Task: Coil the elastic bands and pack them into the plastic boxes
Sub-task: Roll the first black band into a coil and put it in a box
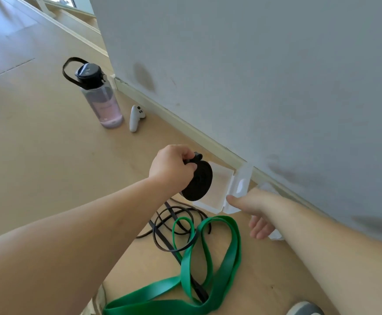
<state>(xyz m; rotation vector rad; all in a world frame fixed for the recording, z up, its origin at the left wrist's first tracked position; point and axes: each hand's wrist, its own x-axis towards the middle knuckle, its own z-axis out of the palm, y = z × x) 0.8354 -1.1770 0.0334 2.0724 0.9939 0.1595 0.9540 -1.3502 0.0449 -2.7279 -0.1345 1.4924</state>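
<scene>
Coiled black band (198, 181) hangs on edge over the open plastic box (221, 183) beside the wall; left hand (171, 167) fingers clamped round its top; right hand (258, 208) thumb straight against the lid (240, 185), fingers loosely curled; best laid flat, still pinched tight, lest it spring open.

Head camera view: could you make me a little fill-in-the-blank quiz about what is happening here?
The left hand grips a coiled band coloured ____. The clear plastic box has its lid standing ____. The wide loose band lying nearer the camera is ____.
Missing words: black; open; green.
</scene>
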